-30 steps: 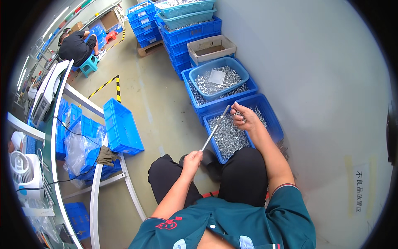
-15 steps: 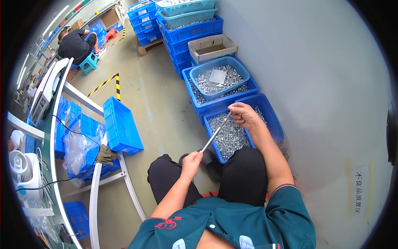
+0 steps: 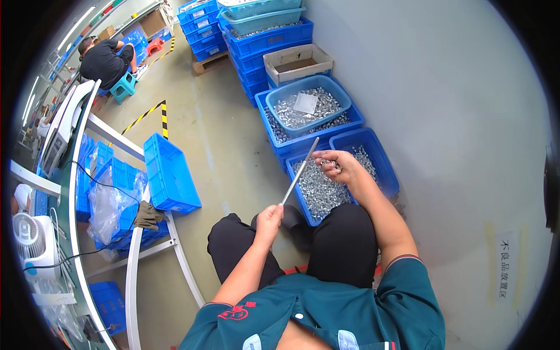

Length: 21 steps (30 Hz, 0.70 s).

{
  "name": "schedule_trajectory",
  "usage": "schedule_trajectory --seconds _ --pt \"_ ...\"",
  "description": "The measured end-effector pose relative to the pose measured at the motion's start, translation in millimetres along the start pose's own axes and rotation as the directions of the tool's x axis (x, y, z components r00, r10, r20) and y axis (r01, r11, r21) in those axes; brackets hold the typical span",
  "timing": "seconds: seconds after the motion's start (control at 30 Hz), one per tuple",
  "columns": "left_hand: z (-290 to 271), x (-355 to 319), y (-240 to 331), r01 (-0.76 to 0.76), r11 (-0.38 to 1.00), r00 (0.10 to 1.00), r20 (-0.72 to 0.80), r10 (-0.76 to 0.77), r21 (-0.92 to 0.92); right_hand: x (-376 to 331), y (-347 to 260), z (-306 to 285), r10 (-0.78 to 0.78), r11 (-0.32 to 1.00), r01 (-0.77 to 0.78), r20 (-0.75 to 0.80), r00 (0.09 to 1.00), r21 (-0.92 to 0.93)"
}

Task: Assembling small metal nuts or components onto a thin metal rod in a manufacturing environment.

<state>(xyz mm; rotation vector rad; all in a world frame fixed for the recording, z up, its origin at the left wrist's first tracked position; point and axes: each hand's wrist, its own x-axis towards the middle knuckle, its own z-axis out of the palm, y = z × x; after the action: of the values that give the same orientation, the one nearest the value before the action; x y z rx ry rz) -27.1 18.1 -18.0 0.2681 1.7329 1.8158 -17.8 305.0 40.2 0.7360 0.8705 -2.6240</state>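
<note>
My left hand (image 3: 269, 220) is closed round the lower end of a thin metal rod (image 3: 298, 174), which slants up and away over a blue bin. My right hand (image 3: 344, 165) is beside the rod's upper end, its fingers curled over a few small shiny metal parts (image 3: 337, 169). Whether the right fingertips touch the rod cannot be told. Below both hands, loose small metal parts (image 3: 322, 193) fill the near blue bin, between my knees and the stacked bins. Their exact kind is too small to make out.
A second blue bin (image 3: 389, 175) adjoins on the right by the wall. Beyond are a light-blue basin (image 3: 345, 99) of metal parts and stacked blue crates (image 3: 248, 61). Left stand a workbench frame (image 3: 133, 280) and a blue crate (image 3: 175, 181). Another person (image 3: 108, 61) sits far off.
My right hand has come off the rod's upper end and moved slightly nearer, leaving the tip bare. The rod now tilts more steeply; my left hand still grips it.
</note>
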Motion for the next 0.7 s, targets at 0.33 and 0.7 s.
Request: schedule_trajectory --seconds 0.33,0.7 --pt "-1 -4 -8 -0.014 0.999 1.000 0.018 0.013 0.034 9 0 -23 -0.111 0.968 0.119 -0.047 0.993 0.219" --pt "-3 -3 -15 -0.050 0.988 0.999 0.003 0.050 0.148 0 -3 -10 -0.170 0.970 0.170 -0.016 0.985 0.174"
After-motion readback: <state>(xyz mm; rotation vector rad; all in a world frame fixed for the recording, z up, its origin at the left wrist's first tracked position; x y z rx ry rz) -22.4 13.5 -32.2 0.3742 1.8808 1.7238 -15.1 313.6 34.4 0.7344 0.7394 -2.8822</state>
